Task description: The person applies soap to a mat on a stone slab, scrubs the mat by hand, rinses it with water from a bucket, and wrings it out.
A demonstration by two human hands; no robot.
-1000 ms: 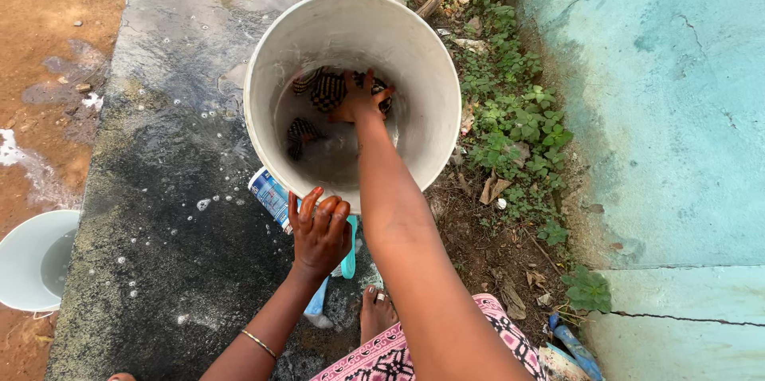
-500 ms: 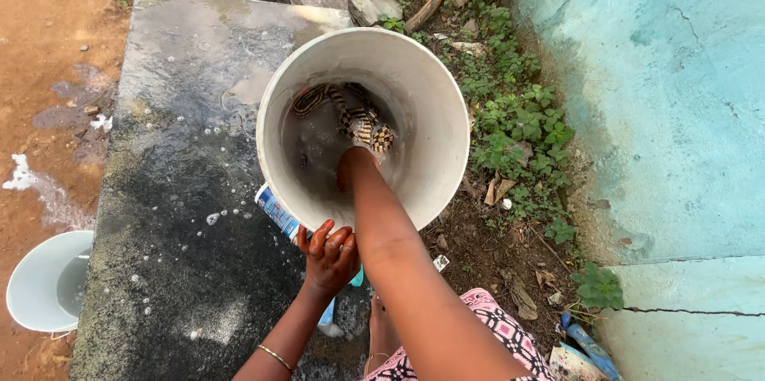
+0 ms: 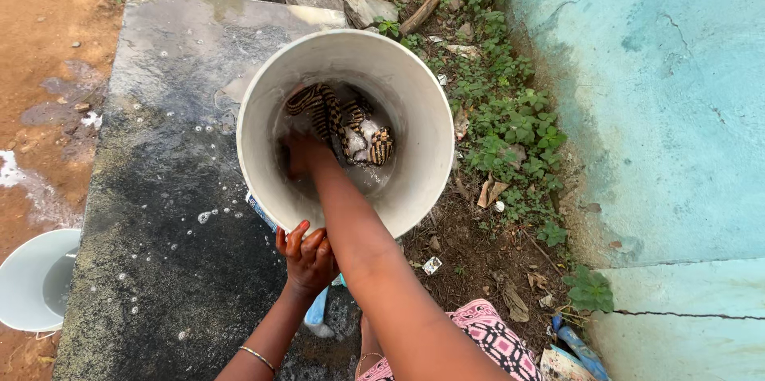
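Wet stone slab [image 3: 159, 190], second bucket [image 3: 32, 277]

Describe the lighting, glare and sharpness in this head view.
Head view: soft, even daylight, no hard shadows; the wet stone slab shows pale sky glare near its far end; the white bucket is shaded inside, so the right hand and striped cloth look dim; wide-angle lens bends the edges; overall sharp.

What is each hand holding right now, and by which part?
The left hand grips the white bucket by its near rim. The right hand is down in the water at the striped cloth; whether it grips it cannot be told.
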